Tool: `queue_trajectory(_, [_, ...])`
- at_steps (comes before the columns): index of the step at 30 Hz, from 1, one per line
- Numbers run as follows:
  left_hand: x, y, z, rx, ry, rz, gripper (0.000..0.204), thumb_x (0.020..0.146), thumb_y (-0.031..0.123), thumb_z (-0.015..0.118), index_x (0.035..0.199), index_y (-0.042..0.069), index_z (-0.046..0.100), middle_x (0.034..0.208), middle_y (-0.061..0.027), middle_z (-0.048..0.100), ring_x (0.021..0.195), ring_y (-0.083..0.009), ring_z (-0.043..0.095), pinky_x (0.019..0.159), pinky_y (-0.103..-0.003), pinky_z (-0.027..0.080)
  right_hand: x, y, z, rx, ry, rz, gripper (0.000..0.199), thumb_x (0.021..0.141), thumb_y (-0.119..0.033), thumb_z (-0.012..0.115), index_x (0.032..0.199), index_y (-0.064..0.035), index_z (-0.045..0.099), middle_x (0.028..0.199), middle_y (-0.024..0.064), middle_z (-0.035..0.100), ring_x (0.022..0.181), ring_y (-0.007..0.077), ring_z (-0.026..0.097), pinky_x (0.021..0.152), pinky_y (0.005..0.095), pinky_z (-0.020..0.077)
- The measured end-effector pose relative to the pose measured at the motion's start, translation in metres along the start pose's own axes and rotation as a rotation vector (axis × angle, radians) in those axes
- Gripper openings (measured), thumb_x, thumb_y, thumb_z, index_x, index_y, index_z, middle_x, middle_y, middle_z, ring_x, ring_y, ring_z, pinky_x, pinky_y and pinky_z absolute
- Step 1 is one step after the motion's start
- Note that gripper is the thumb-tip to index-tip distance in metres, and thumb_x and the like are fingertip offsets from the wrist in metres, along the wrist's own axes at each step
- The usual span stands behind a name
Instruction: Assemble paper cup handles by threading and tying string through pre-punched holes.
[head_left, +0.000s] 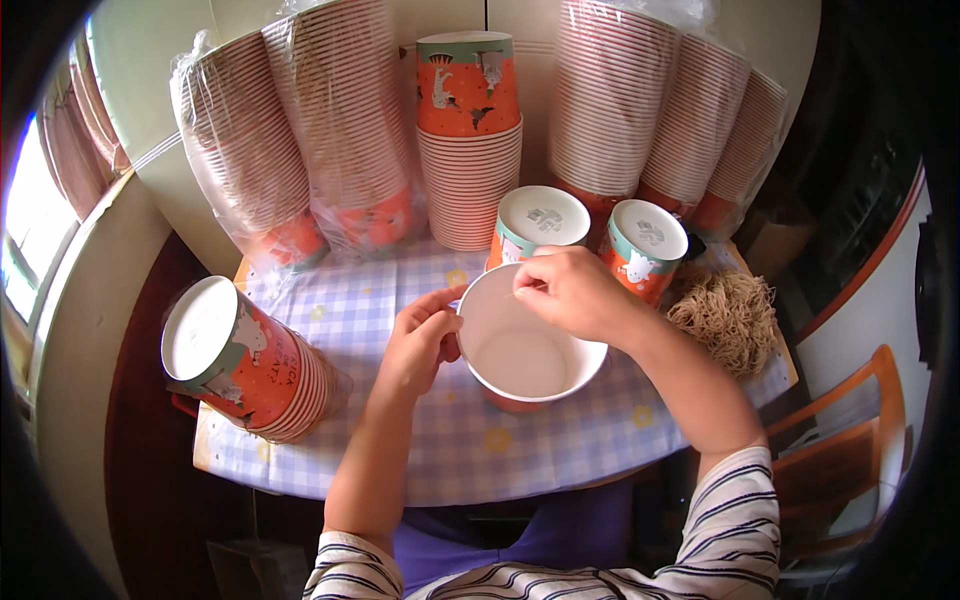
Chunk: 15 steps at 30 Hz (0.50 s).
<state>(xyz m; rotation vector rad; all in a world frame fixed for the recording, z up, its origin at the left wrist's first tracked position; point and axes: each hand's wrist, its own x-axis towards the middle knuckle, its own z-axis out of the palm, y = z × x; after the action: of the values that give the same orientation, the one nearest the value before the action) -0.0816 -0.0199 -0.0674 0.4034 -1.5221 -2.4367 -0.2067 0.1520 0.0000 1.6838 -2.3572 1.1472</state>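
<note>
A white-lined paper bucket point(530, 365) stands in front of me, its open mouth tilted toward me and its outside mostly hidden. My left hand point(422, 340) grips its left rim, thumb and fingers closed on the edge. Over the far right part of the mouth, my right hand point(578, 292) is closed in a pinch. Something thin and pale may be at its fingertips, too small to name. Just behind are two upside-down orange and green paper buckets, one on the left point(545, 215) and one on the right point(648, 240). A tangled bundle of tan strands point(728, 315) lies beyond my right forearm.
A checked tablecloth point(430, 450) covers the table. At left leans a stack of nested buckets point(250, 360). An upright stack point(470, 180) stands at the back, flanked by tall plastic-wrapped stacks on the left point(345, 110) and right point(610, 100). A wooden chair point(850, 440) is at right.
</note>
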Motion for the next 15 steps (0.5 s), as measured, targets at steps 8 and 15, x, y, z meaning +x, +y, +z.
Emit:
queue_trajectory(8, [0.009,-0.016,-0.015,0.043,0.048,0.188,0.027,0.089,0.011,0.057,0.113,-0.002,0.061,0.073,0.0013,0.055,0.061,-0.0054,0.045,0.055,-0.020,0.037,0.016,-0.005,0.036,-0.110,-0.110,0.028,0.010,0.079,-0.008,0.059,0.074,0.0015,0.061,0.073,0.0124,0.063,0.070,0.0263,0.061,0.064,0.0377,0.0466])
queue_trajectory(15, [0.023,-0.028,-0.021,0.107,0.032,0.284,0.024,0.092,0.014,0.058,0.109,-0.001,0.064,0.082,-0.0007,0.061,0.068,-0.0055,0.048,0.061,-0.020,0.041,0.020,-0.006,0.039,-0.126,-0.074,0.087,0.011,0.077,-0.009,0.057,0.070,-0.0010,0.059,0.076,0.0152,0.061,0.075,0.0327,0.060,0.066,0.0437,0.0475])
